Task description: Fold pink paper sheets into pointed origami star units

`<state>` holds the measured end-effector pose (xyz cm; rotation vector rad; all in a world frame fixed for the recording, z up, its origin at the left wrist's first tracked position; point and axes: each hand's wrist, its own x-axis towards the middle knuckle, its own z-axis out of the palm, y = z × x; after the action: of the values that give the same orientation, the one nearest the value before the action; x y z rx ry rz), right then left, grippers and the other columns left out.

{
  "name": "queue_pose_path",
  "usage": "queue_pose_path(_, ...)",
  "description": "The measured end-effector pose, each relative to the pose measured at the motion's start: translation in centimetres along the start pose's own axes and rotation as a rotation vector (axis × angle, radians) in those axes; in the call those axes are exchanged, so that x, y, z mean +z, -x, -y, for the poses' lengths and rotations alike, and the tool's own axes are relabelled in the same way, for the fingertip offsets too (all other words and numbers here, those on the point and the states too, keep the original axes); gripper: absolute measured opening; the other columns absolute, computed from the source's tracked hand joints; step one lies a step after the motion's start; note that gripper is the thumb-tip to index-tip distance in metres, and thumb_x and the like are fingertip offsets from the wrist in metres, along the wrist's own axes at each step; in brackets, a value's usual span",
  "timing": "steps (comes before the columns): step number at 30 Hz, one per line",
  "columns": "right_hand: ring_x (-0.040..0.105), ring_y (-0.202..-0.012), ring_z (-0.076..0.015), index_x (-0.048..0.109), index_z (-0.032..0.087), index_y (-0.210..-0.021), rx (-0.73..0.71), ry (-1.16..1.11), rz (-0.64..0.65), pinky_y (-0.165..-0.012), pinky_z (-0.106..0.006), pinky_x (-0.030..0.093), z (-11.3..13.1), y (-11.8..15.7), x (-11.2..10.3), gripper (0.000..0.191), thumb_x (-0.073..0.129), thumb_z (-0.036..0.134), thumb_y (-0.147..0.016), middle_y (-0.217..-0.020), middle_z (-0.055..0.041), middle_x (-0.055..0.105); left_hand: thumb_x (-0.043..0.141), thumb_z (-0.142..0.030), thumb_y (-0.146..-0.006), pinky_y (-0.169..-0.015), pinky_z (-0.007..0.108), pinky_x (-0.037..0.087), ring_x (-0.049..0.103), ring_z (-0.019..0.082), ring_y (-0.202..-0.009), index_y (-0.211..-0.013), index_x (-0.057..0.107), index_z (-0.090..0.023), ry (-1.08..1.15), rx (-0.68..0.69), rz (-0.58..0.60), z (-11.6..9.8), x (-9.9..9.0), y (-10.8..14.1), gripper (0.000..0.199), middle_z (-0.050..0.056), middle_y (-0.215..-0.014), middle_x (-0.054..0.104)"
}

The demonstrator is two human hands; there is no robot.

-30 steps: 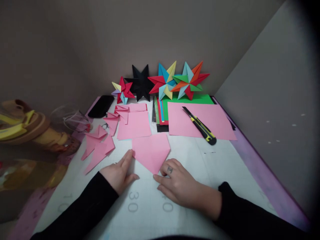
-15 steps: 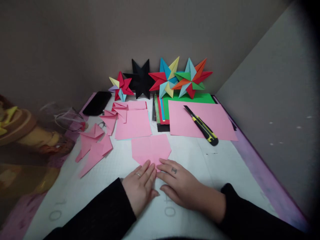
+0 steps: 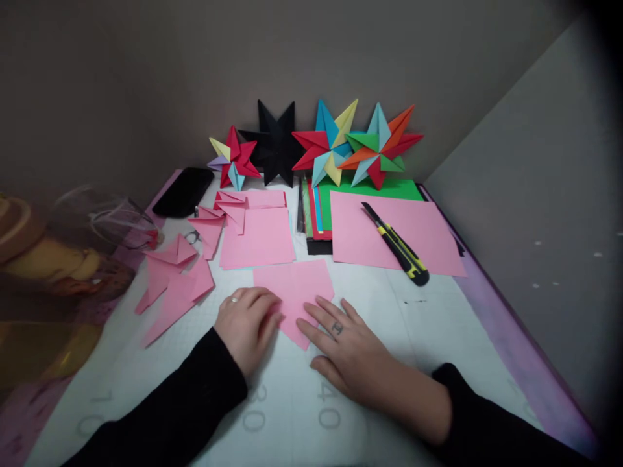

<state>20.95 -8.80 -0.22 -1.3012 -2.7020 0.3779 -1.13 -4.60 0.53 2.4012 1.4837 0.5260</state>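
Observation:
A pink paper [image 3: 296, 285] with its near corners folded to a point lies flat on the white mat [image 3: 379, 428]. At its left edge is my left hand [image 3: 249, 321], fingers curled and pressed together, thumb and fingertips pinching the paper's lower left side. My right hand [image 3: 341, 337] rests with fingers spread, its fingertips on the right part of the same paper. Folded pink pieces [image 3: 187, 288] lie to the left, and a stack of pink squares [image 3: 257, 240] sits just behind the paper.
Folded paper stars [image 3: 331, 149] lean on the back wall. A cutter [image 3: 396, 246] lies on a large pink sheet [image 3: 350, 227] at right, over coloured sheets [image 3: 394, 190]. A black phone [image 3: 183, 192] and a clear cup [image 3: 114, 217] are at left.
My left hand has moved left from the paper's near point and curled at its left edge. My right hand's fingers have spread. The near point is now uncovered, and the view has shifted slightly.

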Motion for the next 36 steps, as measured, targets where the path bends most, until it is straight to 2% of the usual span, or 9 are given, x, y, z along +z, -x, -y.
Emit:
queue_pose_path(3, 0.027, -0.136, -0.0302, 0.042, 0.023, -0.137, 0.003, 0.000, 0.003, -0.105, -0.059, 0.027, 0.0, 0.0, 0.1, 0.049, 0.049, 0.035, -0.089, -0.147, -0.0071, 0.038, 0.052, -0.031, -0.087, -0.078, 0.041, 0.042, 0.056, 0.024, -0.086, -0.096, 0.063, -0.019, -0.013, -0.114, 0.022, 0.4, -0.3, -0.7, 0.018, 0.006, -0.090, 0.065)
queue_pose_path(7, 0.025, -0.137, -0.0310, 0.037, 0.023, -0.140, -0.014, -0.006, 0.019, -0.105, -0.061, 0.026, 0.1, 0.0, -0.1, 0.053, 0.048, 0.039, -0.090, -0.148, -0.0042, 0.037, 0.049, -0.029, -0.087, -0.075, 0.038, 0.041, 0.056, 0.023, -0.081, -0.092, 0.061, -0.018, 0.009, -0.158, 0.035, 0.5, -0.2, -1.0, 0.016, 0.004, -0.081, 0.066)
queue_pose_path(16, 0.023, -0.137, -0.0322, 0.028, 0.025, -0.144, -0.027, -0.020, 0.025, -0.107, -0.062, 0.022, -0.1, 0.2, -0.1, 0.061, 0.046, 0.046, -0.091, -0.150, -0.0027, 0.033, 0.047, -0.023, -0.086, -0.069, 0.036, 0.040, 0.054, 0.022, -0.075, -0.088, 0.057, -0.018, 0.020, -0.167, 0.050, 0.9, -0.3, -1.2, 0.011, 0.003, -0.073, 0.064)
queue_pose_path(23, 0.025, -0.137, -0.0323, 0.030, 0.024, -0.144, -0.042, 0.012, -0.016, -0.108, -0.059, 0.022, 0.0, 0.3, 0.1, 0.063, 0.050, 0.046, -0.089, -0.147, -0.0064, 0.037, 0.047, -0.022, -0.086, -0.069, 0.037, 0.041, 0.056, 0.023, -0.076, -0.089, 0.056, -0.019, 0.016, -0.162, 0.039, 1.1, -0.1, -1.2, 0.011, 0.003, -0.073, 0.064)
queue_pose_path(36, 0.024, -0.137, -0.0332, 0.027, 0.027, -0.144, -0.034, -0.005, 0.013, -0.107, -0.062, 0.023, 0.0, 0.2, -0.1, 0.062, 0.046, 0.049, -0.090, -0.150, -0.0027, 0.033, 0.046, -0.022, -0.086, -0.070, 0.037, 0.042, 0.057, 0.023, -0.077, -0.089, 0.055, -0.018, 0.020, -0.158, 0.043, 1.3, 0.0, -1.2, 0.011, 0.004, -0.074, 0.064)
